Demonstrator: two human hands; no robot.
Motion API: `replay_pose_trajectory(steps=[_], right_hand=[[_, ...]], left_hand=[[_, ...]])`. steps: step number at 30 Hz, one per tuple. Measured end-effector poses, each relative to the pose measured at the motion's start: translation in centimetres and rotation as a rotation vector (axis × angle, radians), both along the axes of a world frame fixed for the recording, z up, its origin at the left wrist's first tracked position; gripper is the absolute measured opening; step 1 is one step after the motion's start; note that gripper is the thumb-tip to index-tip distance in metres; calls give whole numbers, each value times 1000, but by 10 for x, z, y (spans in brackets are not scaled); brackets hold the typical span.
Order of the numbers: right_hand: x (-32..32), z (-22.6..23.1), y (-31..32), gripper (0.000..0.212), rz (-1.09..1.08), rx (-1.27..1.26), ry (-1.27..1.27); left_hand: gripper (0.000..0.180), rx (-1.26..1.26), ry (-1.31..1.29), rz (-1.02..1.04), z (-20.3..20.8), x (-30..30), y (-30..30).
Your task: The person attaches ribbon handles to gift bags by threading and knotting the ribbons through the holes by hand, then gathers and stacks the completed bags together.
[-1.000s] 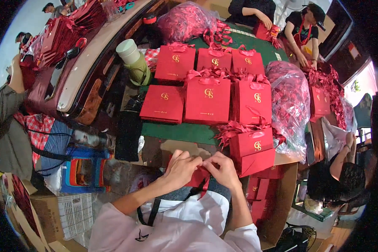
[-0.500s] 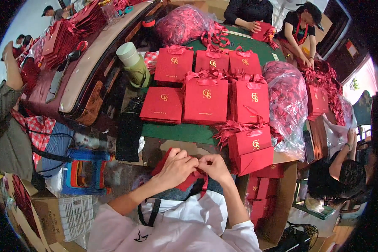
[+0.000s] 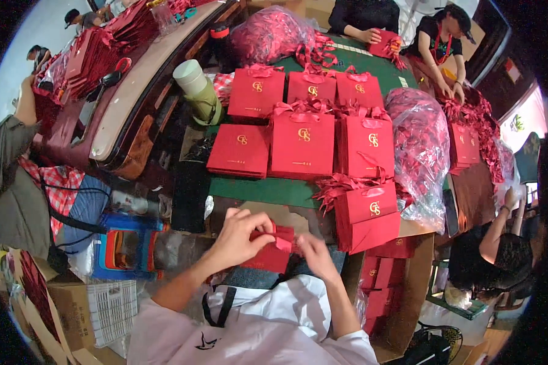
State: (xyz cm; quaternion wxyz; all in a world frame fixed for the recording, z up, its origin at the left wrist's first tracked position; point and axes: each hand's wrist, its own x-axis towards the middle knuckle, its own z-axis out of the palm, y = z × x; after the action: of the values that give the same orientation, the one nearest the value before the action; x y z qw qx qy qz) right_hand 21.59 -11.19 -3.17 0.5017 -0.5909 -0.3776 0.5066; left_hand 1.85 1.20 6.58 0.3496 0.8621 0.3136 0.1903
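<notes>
Over my lap, just in front of the table edge, is a red paper gift bag (image 3: 266, 260). My left hand (image 3: 238, 237) grips its top edge, thumb and fingers closed round the paper and a glossy red ribbon (image 3: 283, 244). To the right of the bag, my right hand (image 3: 319, 258) is closed in a pinch at the ribbon's end; its fingertips are slightly blurred. Part of the bag is hidden behind my left hand and wrist.
Stacked red gift bags (image 3: 301, 146) with ribbon handles cover the green table (image 3: 259, 190). Beside them stand a clear sack of red ribbons (image 3: 417, 152) and a green bottle (image 3: 201, 97). A cardboard box (image 3: 408, 310) with red bags is at my right. Co-workers sit around.
My hands have moved apart, the right one shifting right and down. The bag has turned so that more of its face shows between them.
</notes>
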Motion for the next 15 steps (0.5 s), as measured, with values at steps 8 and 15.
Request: replay_pose_trajectory(steps=[8, 15], right_hand=[[8, 35, -38, 6, 164, -67, -14], [-7, 64, -15, 6, 51, -40, 161]], left_hand=[[17, 53, 35, 69, -28, 16, 22], [18, 208, -63, 135, -58, 52, 25]])
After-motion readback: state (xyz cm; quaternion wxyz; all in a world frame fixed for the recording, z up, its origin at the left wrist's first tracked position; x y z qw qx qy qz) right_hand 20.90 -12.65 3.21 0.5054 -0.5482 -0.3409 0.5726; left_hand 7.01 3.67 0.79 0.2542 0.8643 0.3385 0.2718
